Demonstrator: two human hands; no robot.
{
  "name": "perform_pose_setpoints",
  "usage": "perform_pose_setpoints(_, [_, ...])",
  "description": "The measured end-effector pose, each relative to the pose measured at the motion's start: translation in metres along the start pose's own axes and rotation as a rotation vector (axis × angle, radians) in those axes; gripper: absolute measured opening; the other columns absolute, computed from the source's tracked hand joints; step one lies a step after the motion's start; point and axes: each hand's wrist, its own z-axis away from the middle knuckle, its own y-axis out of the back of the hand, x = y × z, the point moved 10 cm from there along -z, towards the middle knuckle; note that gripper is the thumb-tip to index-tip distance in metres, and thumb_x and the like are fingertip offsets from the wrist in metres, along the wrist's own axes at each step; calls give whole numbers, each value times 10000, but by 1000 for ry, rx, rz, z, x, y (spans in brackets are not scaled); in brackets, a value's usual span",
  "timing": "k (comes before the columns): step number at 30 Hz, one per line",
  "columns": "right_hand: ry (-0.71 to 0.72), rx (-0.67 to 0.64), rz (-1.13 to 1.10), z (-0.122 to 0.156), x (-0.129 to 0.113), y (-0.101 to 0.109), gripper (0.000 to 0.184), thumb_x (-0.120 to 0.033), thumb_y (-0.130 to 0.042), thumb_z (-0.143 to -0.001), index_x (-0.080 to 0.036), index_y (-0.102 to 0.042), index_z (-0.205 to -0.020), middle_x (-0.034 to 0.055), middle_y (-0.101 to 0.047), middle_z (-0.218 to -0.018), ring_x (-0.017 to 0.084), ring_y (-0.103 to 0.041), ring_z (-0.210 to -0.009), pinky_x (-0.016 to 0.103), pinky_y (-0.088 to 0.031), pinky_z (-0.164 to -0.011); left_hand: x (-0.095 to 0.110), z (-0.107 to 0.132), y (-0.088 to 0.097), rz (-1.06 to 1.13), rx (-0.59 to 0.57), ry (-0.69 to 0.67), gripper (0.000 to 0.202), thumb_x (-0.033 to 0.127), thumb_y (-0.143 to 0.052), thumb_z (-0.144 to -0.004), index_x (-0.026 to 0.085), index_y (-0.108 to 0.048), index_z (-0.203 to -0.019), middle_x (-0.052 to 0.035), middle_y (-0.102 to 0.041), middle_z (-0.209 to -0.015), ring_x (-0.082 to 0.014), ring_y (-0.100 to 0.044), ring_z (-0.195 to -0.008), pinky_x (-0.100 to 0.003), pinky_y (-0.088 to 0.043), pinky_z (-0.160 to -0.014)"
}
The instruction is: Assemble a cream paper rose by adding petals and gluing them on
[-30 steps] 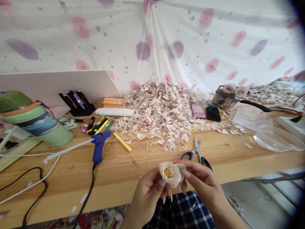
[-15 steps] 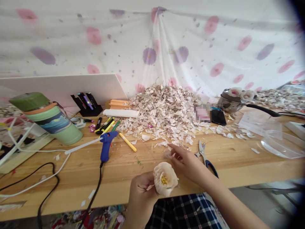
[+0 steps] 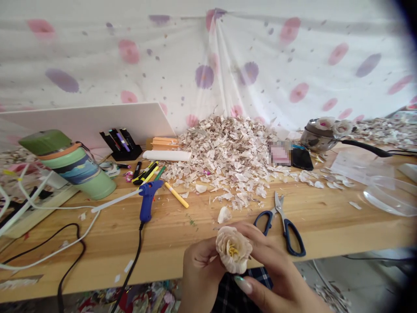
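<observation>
Clock face centred on the flower (image 3: pixel 233 250), 12 being the far side of the counter (image 3: pixel 114 230). Flower is in the hands at the counter's near edge, yellow middle turned towards the viewer. Hands are together around it: left hand (image 3: pixel 203 269) is clamped on it from 8 o'clock; right hand (image 3: pixel 276 271) is at 4, fingers behind the bloom, thumb just below; cannot tell how firmly it grips. Loose petal (image 3: pixel 224 214) lies near, between 11 and 12; petal heap (image 3: pixel 224 156) beyond, at 12. Scissors (image 3: pixel 279 208) lie at 2, blades slightly parted. Blue glue gun (image 3: pixel 147 204) and yellow marker (image 3: pixel 177 194) are at 10, well apart from the hands
</observation>
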Motion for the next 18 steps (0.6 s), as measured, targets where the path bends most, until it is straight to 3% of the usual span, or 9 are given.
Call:
perform_pose_setpoints(4, [70, 95, 40, -7, -4, 0, 475, -184, -657, -858, -357, -566, -1291, 49, -633, -1245, 253, -574, -1143, 320, -463, -990, 2, 3, 0, -59, 49, 2, 157, 332, -741, -676, 186, -776, -630, -12, -699, -582, -182, -617, -603, -245, -485, -600])
perform_pose_setpoints(10, [55, 196, -64, -11, 4, -1, 224, -249, -596, -916, -301, -703, -1105, 69, -701, -1085, 256, -620, -1017, 353, -491, -894, -8, 6, 11, 7, 199, 12, 57, 228, -742, -627, 189, -768, -660, 2, -700, -567, -177, -624, -583, -246, -501, -606])
perform_pose_setpoints(13, [69, 246, -63, -10, 1, 0, 257, -187, -629, -879, -302, -709, -1095, 69, -716, -1052, 240, -639, -972, 348, -508, -871, -10, 7, 17, -67, 254, -23, 40, 208, -728, -623, 187, -759, -636, 1, -697, -567, -173, -616, -586, -238, -493, -588])
perform_pose_setpoints(18, [71, 267, -77, -12, -1, 4, 323, -120, -673, -820, -304, -726, -1081, 66, -749, -999, 229, -659, -922, 343, -529, -845, -5, 6, 13, -101, 191, -78, 93, 291, -749, -650, 202, -762, -630, -7, -715, -603, -187, -635, -598, -261, -507, -606])
